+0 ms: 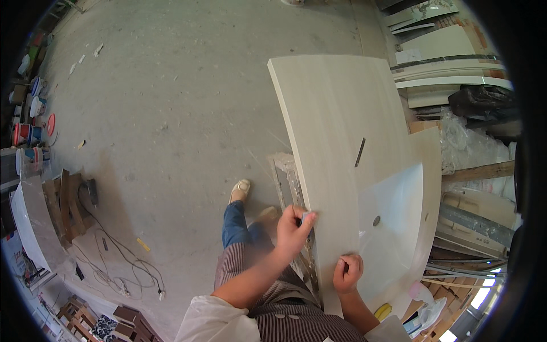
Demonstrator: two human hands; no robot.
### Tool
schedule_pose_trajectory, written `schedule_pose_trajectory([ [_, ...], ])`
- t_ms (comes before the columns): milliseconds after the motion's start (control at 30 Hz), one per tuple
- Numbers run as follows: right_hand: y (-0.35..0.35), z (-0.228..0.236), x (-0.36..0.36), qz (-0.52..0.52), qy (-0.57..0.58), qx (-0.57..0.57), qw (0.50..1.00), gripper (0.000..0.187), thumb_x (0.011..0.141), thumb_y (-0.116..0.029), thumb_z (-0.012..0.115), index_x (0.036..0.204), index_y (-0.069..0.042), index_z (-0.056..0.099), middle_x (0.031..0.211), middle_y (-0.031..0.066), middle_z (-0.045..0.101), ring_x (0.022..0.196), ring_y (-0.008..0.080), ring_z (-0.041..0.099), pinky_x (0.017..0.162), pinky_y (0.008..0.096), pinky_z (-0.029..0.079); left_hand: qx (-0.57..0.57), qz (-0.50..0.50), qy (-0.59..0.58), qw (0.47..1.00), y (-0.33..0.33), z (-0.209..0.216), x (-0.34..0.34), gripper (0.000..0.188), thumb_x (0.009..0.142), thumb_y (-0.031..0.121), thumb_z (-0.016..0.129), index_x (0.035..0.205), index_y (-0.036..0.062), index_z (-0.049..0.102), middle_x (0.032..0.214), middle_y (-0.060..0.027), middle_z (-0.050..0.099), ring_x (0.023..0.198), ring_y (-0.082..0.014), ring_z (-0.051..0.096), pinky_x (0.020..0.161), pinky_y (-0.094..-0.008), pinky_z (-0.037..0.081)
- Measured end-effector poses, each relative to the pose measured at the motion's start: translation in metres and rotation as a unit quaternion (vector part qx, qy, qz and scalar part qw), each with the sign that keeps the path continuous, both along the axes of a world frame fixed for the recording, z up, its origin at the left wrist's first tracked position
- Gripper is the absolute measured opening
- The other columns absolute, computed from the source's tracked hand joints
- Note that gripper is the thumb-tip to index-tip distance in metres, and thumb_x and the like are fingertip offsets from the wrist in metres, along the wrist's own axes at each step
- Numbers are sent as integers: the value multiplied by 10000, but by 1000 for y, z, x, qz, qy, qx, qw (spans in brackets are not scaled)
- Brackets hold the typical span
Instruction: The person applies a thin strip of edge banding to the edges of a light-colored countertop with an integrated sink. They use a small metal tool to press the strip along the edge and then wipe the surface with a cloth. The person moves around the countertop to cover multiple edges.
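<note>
A large pale wood-grain panel lies in front of me and to the right, on a worn support. My left hand is closed at the panel's left edge, pinching a small light-blue piece whose kind I cannot tell. Over the near part of the panel, my right hand is curled into a fist; whether it holds something is hidden. Farther up the panel lies a thin dark strip. A round grey spot shows on the bright, bluish-white area right of my hands.
Boards, plastic wrap and a black bag crowd the right side. On the floor to the left are a loose cable, wood pieces and several buckets. A yellow object sits near my right forearm.
</note>
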State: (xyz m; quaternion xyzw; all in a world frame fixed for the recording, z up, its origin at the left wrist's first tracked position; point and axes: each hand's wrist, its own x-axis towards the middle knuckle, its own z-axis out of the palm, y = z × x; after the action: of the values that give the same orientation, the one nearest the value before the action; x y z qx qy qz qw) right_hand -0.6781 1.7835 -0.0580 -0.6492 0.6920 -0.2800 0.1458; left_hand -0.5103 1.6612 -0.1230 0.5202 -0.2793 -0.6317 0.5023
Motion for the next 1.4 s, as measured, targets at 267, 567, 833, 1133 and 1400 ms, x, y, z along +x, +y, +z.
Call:
schedule_pose_trajectory([
  [267,-5,-2,1,4,12,-10,1000,85,838,-26,626,920,-47,617,780,103,605,653,288,559,606,393,454,35,82,-72,993,-136,15,23,356,896,251,751,801,64,463,727,8,502,667,-87,440,581,-271,412],
  [567,-1,2,-2,8,8,-16,1000,80,845,-36,633,922,-44,614,779,111,603,646,292,558,602,404,452,29,-15,-73,997,-13,11,2,454,820,249,825,726,96,409,680,26,443,639,-85,390,547,-266,381],
  [833,-6,0,2,4,8,-13,1000,104,833,1,635,925,-40,612,779,116,603,647,297,560,590,394,450,8,51,-107,993,-142,-12,28,453,838,337,794,686,70,461,629,10,484,595,-90,420,509,-299,381],
  [1133,-2,5,3,-12,-12,3,1000,101,847,1,634,939,-34,611,784,109,599,644,274,543,580,378,438,32,-199,-41,979,46,15,19,222,858,196,764,773,15,667,681,-72,602,637,-136,573,587,-317,470],
  [1400,-6,3,3,-4,-18,-12,1000,103,857,3,628,952,-30,605,814,111,603,662,265,542,578,363,440,7,-24,-77,997,-104,-6,42,290,961,200,632,732,40,554,659,59,479,619,-41,422,526,-244,371],
])
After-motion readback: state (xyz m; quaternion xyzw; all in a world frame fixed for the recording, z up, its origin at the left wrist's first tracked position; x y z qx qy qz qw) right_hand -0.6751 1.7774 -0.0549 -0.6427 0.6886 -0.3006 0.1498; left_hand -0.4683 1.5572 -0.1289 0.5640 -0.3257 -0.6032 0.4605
